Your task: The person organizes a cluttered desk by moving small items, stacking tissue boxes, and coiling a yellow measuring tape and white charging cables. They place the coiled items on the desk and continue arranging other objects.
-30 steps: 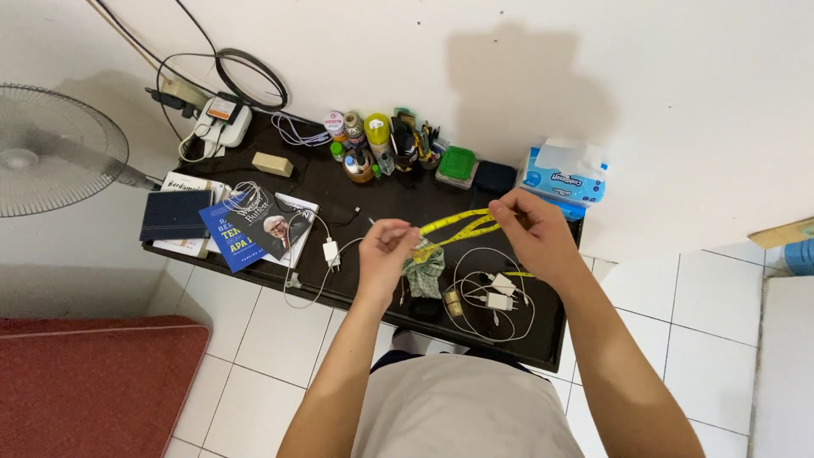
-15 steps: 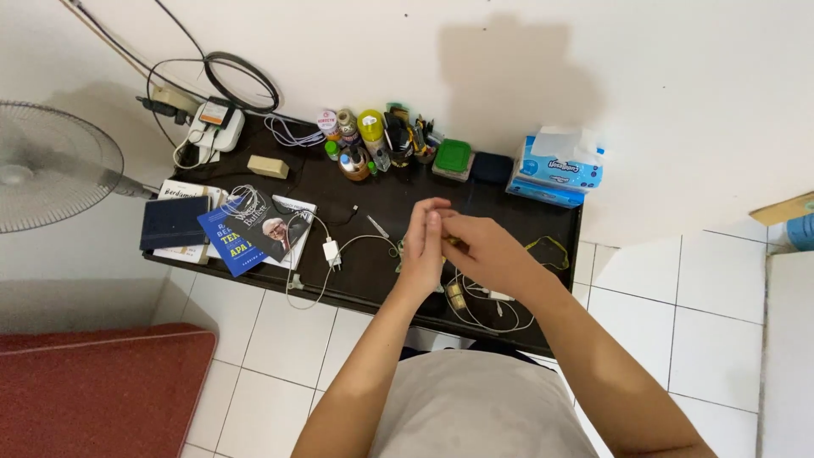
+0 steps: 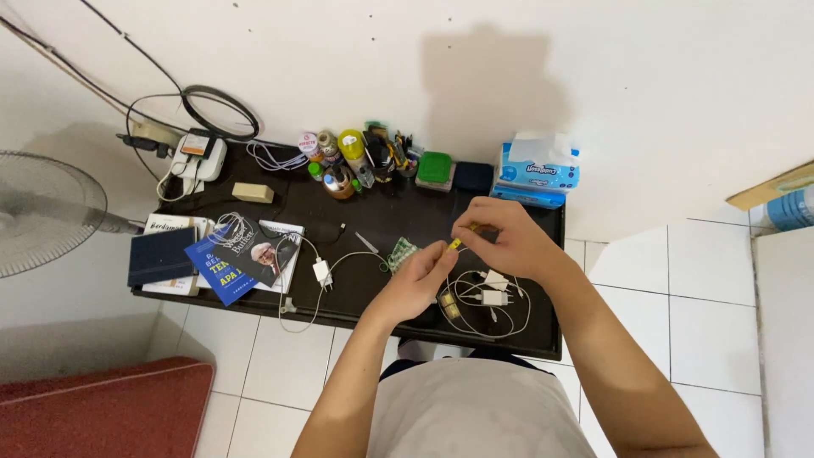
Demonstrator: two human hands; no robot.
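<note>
Counter: dark top set against a white wall, white floor tiles below it.
Clutter on counter: tissue pack at the far right corner; green box just left of it; cluster of bottles along the wall edge; books at the left end; power strip at the far left corner.
Cables: white chargers with looped cords lie on the counter directly under the hands; another white charger sits toward the books.
Cloth: small green checked cloth on the counter, just left of the left hand.
Tape: yellow measuring tape, only a short piece visible, above the counter's middle, spanning between the two hands.
Left hand: fingers curled in, pinching the tape's near end.
Right hand: fingers bent, tips closed on the tape's far end.
Obstruction: the hands cover most of the tape.
</note>
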